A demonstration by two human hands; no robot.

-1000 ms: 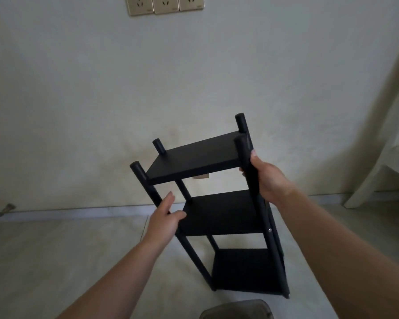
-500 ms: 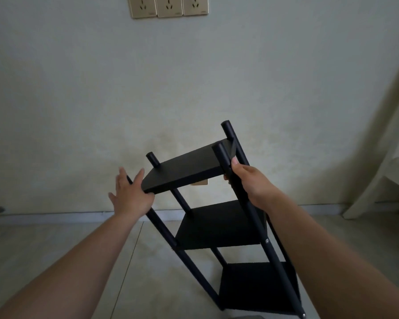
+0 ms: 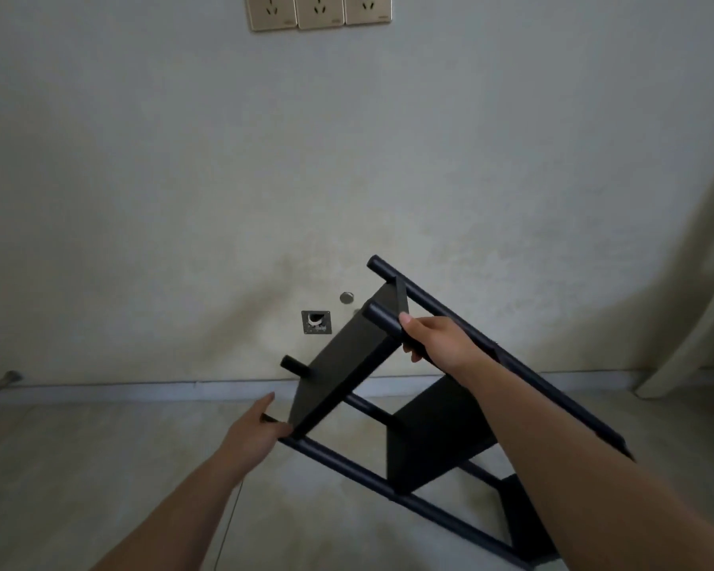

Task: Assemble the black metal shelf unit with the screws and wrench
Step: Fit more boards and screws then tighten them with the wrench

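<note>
The black metal shelf unit (image 3: 437,438) is tipped steeply over to the left, its four posts running on a slant from upper left to lower right above the pale floor (image 3: 100,467). Its lower end sits near the floor at the bottom right of the head view. The top shelf panel (image 3: 347,360) stands almost on edge, and the middle panel (image 3: 433,443) shows below it, dark and angled.

The right hand (image 3: 433,342) has its fingers curled around the upper near post just below its rounded end cap, thumb along the tube. The left hand (image 3: 256,430) is at the lower near post where it meets the corner of the top panel, thumb and fingers closing on the tube; how firm the hold is cannot be made out.

Behind stands a plain wall with three power sockets (image 3: 318,10) at the top, a small square wall plate (image 3: 316,322) low down, and a baseboard (image 3: 100,391) along the floor.
</note>
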